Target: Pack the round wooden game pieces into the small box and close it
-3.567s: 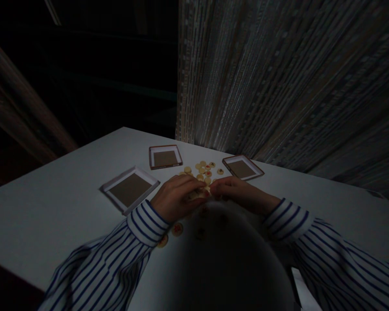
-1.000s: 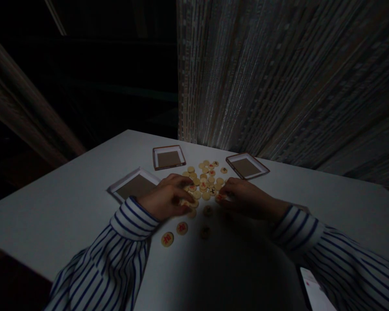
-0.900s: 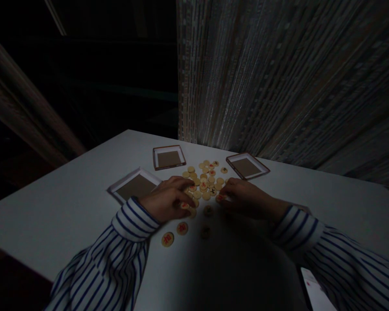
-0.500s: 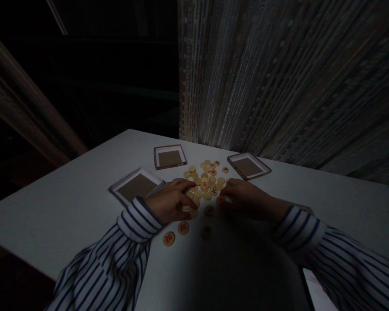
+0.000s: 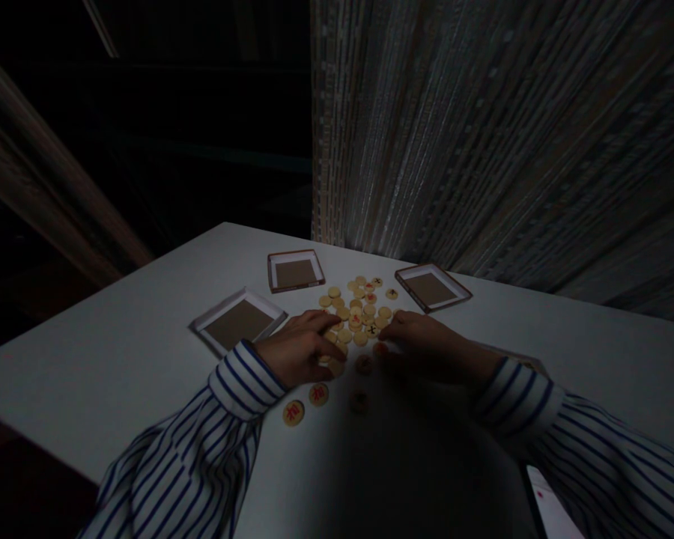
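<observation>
Several round, wooden-looking xiangqi pieces (image 5: 356, 320) lie in a loose heap on the white table, a few showing red or black characters. My left hand (image 5: 299, 347) is at the heap's left side, fingers spread over pale pieces, with a piece (image 5: 335, 367) by the thumb. At the right side, my right hand (image 5: 427, 344) has its fingers apart and its lower part in shadow. Just by its fingertips lies a red-marked piece (image 5: 380, 349). Nearer me are two red-marked pieces, one left (image 5: 293, 412) and one right (image 5: 318, 394), plus two shaded ones.
Open trays stand left (image 5: 241, 322), at the back (image 5: 296, 273) and at the back right (image 5: 432, 287). Another box edge (image 5: 517, 358) shows behind my right wrist. A lit phone (image 5: 550, 501) lies under my right forearm. Strand curtains (image 5: 393, 135) hang beyond the table (image 5: 117, 344).
My right hand's fingertips have shifted slightly off the red-marked piece, which shows more fully. My left hand stays nearly in place. The whole view has shifted very slightly.
</observation>
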A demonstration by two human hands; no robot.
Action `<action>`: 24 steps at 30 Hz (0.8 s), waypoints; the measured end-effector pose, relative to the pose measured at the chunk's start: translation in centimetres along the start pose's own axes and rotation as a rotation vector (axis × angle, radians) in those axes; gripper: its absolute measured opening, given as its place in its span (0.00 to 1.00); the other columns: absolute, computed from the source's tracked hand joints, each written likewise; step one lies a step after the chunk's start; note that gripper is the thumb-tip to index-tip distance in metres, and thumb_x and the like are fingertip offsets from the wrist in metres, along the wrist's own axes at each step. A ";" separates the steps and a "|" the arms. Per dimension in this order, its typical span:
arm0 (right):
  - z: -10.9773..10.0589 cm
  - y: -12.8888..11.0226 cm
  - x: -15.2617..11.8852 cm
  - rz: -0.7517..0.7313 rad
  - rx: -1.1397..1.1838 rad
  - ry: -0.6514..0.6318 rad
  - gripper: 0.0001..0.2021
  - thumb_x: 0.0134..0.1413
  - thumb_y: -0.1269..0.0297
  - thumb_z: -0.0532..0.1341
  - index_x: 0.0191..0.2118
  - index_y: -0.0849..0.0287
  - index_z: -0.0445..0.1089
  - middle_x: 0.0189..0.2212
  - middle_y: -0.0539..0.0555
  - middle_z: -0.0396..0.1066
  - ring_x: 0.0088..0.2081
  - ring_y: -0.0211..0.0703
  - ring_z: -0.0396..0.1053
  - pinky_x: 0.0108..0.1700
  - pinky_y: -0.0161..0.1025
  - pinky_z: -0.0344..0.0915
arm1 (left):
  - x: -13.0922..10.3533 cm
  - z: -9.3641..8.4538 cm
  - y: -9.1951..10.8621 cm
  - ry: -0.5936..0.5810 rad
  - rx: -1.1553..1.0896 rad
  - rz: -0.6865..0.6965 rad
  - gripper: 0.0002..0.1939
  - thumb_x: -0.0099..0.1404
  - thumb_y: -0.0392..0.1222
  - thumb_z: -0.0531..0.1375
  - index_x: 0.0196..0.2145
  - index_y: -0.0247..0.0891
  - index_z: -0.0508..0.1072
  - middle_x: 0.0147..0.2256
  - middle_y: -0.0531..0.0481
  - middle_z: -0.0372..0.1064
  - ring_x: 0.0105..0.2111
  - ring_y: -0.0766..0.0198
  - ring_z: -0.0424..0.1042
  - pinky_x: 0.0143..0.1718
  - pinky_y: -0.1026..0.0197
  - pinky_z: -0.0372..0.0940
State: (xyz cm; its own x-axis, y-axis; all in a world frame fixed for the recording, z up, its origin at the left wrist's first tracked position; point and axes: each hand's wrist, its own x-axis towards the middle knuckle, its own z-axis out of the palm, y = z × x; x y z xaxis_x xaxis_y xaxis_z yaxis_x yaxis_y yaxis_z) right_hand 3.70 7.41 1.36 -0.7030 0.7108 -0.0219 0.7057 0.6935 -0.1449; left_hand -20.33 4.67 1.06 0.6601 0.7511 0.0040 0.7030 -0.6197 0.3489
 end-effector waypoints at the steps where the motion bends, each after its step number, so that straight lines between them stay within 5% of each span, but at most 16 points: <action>1: 0.0 0.0 0.0 -0.005 0.002 0.014 0.14 0.53 0.56 0.54 0.39 0.58 0.70 0.33 0.57 0.65 0.32 0.41 0.63 0.34 0.37 0.59 | 0.0 0.1 0.0 0.002 0.005 0.005 0.15 0.51 0.42 0.63 0.39 0.48 0.75 0.56 0.47 0.55 0.55 0.48 0.52 0.53 0.44 0.50; 15: -0.3 -0.7 -0.2 0.003 0.050 0.133 0.15 0.50 0.61 0.58 0.43 0.61 0.68 0.35 0.57 0.67 0.34 0.42 0.64 0.37 0.39 0.61 | 0.0 0.3 0.1 -0.009 -0.022 -0.017 0.15 0.51 0.41 0.62 0.39 0.47 0.75 0.54 0.46 0.57 0.55 0.48 0.51 0.53 0.45 0.49; 24: -0.6 -1.0 -0.2 -0.011 0.065 0.160 0.14 0.50 0.62 0.58 0.43 0.61 0.67 0.34 0.57 0.67 0.34 0.43 0.64 0.37 0.39 0.60 | 0.2 -0.1 0.1 0.177 -0.116 0.062 0.14 0.53 0.41 0.60 0.39 0.40 0.73 0.48 0.45 0.63 0.50 0.55 0.58 0.51 0.50 0.53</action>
State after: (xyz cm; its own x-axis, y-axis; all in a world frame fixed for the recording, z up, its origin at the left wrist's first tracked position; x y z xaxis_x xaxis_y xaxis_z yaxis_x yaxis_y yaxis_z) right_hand 3.21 6.69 2.05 -0.6844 0.7161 0.1372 0.6869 0.6963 -0.2080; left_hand -20.17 4.76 1.21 0.6376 0.7466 0.1896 0.6203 -0.6436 0.4484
